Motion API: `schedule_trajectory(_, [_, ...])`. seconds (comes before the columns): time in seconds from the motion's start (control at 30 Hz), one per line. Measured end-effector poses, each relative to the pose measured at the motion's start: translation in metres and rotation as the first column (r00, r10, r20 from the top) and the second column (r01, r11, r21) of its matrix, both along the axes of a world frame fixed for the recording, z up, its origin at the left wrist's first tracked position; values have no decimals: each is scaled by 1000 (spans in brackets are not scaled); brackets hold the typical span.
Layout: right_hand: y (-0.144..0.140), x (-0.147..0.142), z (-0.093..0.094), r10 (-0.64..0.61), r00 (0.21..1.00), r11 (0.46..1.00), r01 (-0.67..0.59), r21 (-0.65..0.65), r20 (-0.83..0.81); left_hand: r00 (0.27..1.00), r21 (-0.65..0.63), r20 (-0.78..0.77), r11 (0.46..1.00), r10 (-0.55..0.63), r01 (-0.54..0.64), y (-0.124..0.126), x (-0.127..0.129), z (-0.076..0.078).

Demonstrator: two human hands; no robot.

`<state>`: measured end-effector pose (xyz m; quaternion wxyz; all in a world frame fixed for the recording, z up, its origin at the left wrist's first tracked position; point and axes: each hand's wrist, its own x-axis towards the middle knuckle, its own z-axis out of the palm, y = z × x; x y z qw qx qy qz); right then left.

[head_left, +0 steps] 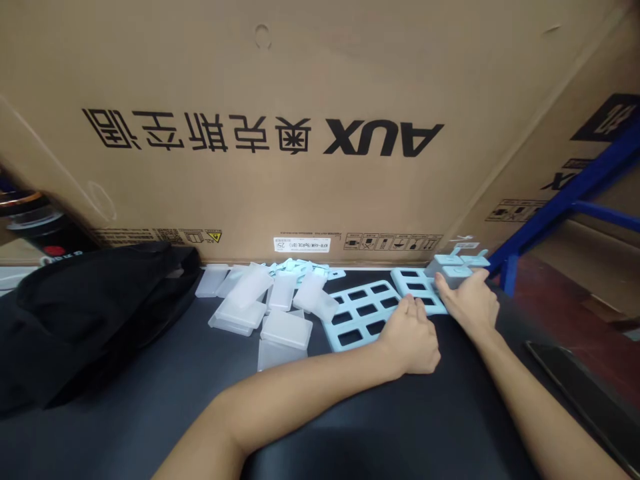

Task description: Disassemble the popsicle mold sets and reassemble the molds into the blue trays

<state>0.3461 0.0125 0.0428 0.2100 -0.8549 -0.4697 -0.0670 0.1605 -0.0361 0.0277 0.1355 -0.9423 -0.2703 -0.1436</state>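
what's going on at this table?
A person's right hand is at some lidded boxes, its grip partly hidden. The left hand is curled beside the large blue frame; can't tell if it holds anything. Loose clear boxes lie piled left of that frame, with blue pieces behind.

Boxes (286, 327) left of trays (362, 321), carton (270, 193) behind both

Left hand (413, 339) curled at pale-blue plastic grid frame (353, 324), right hand (471, 300) around blue-lidded translucent plastic box (455, 272), brown cardboard carton (280, 193) behind
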Motion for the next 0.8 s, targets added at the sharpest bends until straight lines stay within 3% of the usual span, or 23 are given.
schedule_trajectory(0.27, [-4, -8, 8, -61, 990, 998, 62, -3, -130, 999, -41, -44, 999, -7, 5, 5, -1, 5])
schedule_trajectory(0.4, [-12, -14, 15, -16, 993, 978, 41, 204, -120, 998, 45, -50, 998, 43, -41, -8, -7, 15])
schedule_trajectory(0.47, [-16, -18, 19, 55, 989, 944, -8, 331, -135, 999, 134, 16, 990, -44, 42, -25, -24, 23])
schedule_trajectory(0.53, [-21, -23, 22, 189, 966, 910, -105, 400, -178, 963, 149, 83, 959, -255, 241, -46, -50, 29])
schedule_trajectory(0.6, [-27, -35, 23, 425, 873, 852, -297, 431, -238, 880, 93, 101, 885, -465, 457, -65, -80, 29])
schedule_trajectory(0.63, [-31, -44, 23, 550, 790, 803, -409, 434, -273, 852, 49, 108, 859, -512, 510, -72, -96, 26])
schedule_trajectory(0.7, [-39, -67, 22, 741, 567, 671, -617, 411, -360, 831, -20, 138, 838, -538, 546, -80, -125, 16])
schedule_trajectory(0.8, [-50, -103, 20, 819, 337, 513, -793, 329, -465, 860, -99, 175, 860, -480, 500, -77, -160, 2])
